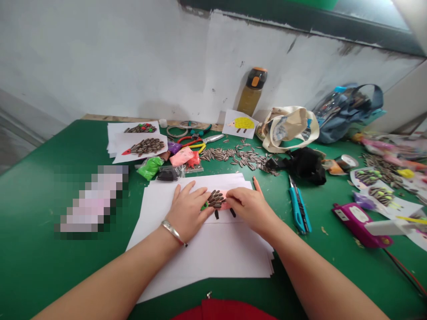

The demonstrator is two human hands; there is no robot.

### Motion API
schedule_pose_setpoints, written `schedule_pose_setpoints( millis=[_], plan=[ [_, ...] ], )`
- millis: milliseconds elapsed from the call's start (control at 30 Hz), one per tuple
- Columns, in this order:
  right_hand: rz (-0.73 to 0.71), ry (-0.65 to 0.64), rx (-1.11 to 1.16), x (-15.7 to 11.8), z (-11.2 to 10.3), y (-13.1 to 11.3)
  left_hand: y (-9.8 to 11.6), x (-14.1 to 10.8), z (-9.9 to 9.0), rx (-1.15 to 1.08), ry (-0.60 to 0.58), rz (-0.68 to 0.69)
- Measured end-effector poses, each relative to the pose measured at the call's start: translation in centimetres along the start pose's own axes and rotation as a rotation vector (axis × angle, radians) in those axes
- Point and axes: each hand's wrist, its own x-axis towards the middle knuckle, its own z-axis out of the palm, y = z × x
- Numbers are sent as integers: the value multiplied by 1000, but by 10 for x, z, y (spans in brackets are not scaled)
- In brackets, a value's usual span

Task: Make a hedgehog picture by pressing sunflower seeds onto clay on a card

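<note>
Right between the two hands, a half-covered clay hedgehog (222, 202) lies flat on the stacked white paper (203, 258). Striped sunflower seeds (216, 198) overlap like scales across its left part, while pink clay (225, 203) shows bare toward the right; a bit of green clay (204, 206) edges the left end, and two stubby black legs (217, 215) stick out below. The left hand (188, 208) is spread, grasping nothing, fingertips and thumb around the seeded end. The right hand (249, 206) curls over the pink end, fingertips bunched close; whether they pinch a seed cannot be told.
</note>
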Motion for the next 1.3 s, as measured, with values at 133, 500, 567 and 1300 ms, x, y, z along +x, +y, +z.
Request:
schedule_pose_setpoints(
  millis=[133, 500, 567, 1300],
  plan=[
    [-7, 7, -4, 0, 1, -2, 0, 0, 0, 4, 4, 3],
    [-33, -44, -2, 3, 4, -3, 1, 1, -2, 5, -16, -1],
    [-41, -52, -4, 2, 5, -4, 2, 1, -2, 4, -12, -3],
    [25, 14, -231, -6, -4, -9, 4, 0, -4, -18, -22, -16]
  ],
)
